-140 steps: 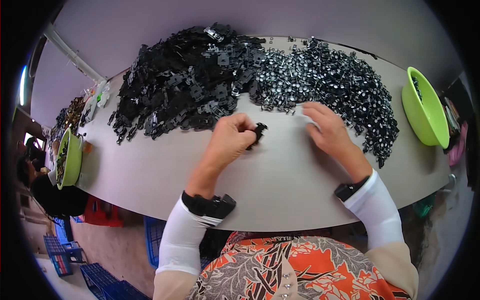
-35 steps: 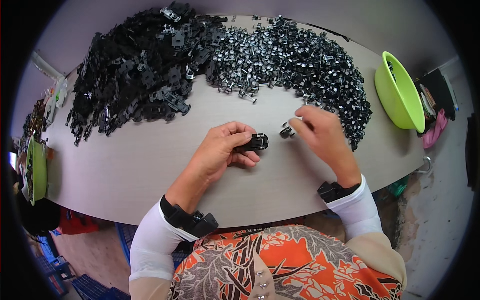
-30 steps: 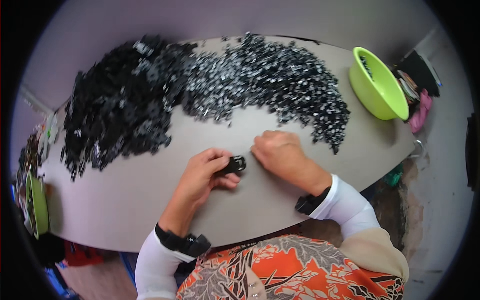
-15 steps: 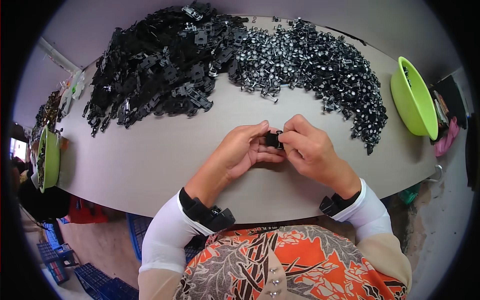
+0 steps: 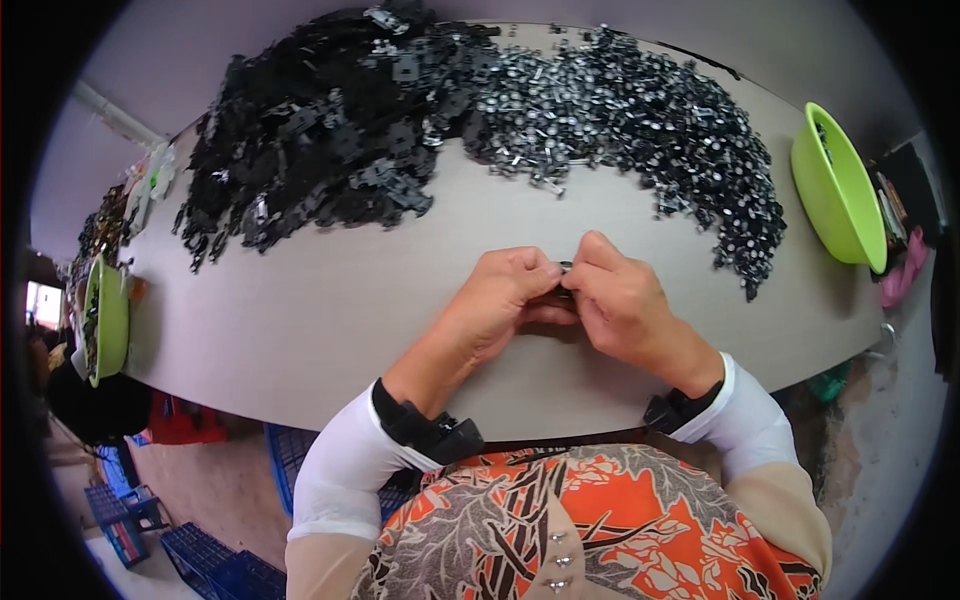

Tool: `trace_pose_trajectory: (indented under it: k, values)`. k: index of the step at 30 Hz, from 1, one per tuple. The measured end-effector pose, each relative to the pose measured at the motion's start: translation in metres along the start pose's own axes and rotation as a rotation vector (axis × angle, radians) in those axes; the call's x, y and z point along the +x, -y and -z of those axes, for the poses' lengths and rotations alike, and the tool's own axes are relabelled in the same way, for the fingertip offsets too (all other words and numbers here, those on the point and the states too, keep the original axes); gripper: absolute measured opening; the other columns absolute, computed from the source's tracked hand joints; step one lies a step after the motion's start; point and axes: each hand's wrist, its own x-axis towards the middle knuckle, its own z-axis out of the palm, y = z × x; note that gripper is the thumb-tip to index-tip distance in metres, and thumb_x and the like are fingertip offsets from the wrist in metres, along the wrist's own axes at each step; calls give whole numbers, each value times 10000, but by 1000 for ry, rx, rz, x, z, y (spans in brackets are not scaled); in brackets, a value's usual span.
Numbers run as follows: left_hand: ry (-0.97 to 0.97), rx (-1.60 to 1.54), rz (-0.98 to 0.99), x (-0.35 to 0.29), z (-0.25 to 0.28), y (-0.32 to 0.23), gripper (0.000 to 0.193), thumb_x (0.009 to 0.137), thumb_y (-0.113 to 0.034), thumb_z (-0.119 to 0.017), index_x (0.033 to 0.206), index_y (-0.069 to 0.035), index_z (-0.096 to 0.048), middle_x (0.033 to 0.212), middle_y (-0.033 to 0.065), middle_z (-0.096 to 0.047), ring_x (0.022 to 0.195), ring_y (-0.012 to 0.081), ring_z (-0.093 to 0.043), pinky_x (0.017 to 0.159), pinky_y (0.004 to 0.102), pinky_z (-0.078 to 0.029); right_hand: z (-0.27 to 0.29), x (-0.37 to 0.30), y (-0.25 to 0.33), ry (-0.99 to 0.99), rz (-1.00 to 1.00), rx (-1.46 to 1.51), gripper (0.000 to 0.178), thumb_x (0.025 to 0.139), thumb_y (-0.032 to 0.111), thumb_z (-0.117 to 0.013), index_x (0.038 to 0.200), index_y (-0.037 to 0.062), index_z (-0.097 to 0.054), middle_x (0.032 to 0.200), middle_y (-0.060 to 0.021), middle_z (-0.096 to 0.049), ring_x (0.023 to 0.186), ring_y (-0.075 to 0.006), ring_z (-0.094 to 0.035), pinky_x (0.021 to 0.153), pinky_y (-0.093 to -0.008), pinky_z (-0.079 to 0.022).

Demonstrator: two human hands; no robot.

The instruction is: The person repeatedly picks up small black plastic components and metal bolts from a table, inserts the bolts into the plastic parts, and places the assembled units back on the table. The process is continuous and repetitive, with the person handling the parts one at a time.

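Note:
Over the middle of the table my left hand [image 5: 502, 298] and my right hand [image 5: 622, 305] meet, fingertips together. Between the left thumb and fingers is a small black toy car chassis, now almost wholly covered by them. My right thumb and forefinger pinch at a wheel axle [image 5: 566, 267] on it, of which only a glint shows. Beyond the hands lies a large heap of flat black toy car chassis [image 5: 330, 130]. To its right spreads a pile of small wheel axles [image 5: 640, 120], black with silvery hubs.
A lime-green basin [image 5: 835, 190] tilts at the table's right edge, and another green basin [image 5: 112, 320] with dark parts stands at the left edge. Blue plastic crates [image 5: 205, 560] are on the floor at lower left. A pink bag [image 5: 905, 270] hangs beyond the right basin.
My left thumb and fingers have closed over the black chassis, hiding it. My right hand stays pinched against it. The whole view has shifted slightly.

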Motion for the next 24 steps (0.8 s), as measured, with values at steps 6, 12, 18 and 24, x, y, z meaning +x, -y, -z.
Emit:
trace_pose_trajectory:
  k: [6, 12, 18, 24]
  values:
    - [65, 191, -37, -10, 5, -1, 209, 825, -136, -701, 810, -48, -512, 771, 54, -601, 717, 153, -635, 657, 303, -555, -4, -4, 7, -77, 17, 125, 277, 659, -109, -574, 898, 29, -566, 815, -110, -506, 596, -290, -552, 492, -364, -463]
    - [-236, 393, -149, -54, 9, -4, 229, 747, -36, -700, 795, -42, -476, 712, 70, -596, 571, 129, -593, 488, 243, -460, -11, 0, 14, 31, 18, 467, 348, 712, -75, -598, 1045, 18, -556, 902, -106, -586, 671, -220, -616, 522, -310, -485]
    - [-352, 385, -268, -155, 42, -8, 210, 720, 1, -708, 764, -23, -504, 699, 122, -625, 568, 145, -601, 505, 253, -470, 1, 22, -58, -104, -162, 60, 170, 776, 12, -603, 944, 37, -589, 858, -117, -581, 628, -276, -588, 570, -358, -481]
    - [-805, 791, 4, -255, 68, 0, 208, 677, -40, -741, 684, 8, -539, 672, 131, -645, 578, 141, -595, 520, 275, -453, -21, 46, -75, -128, -108, -196, 78, 775, -12, -577, 851, 8, -584, 808, -116, -548, 696, -317, -582, 610, -387, -453]
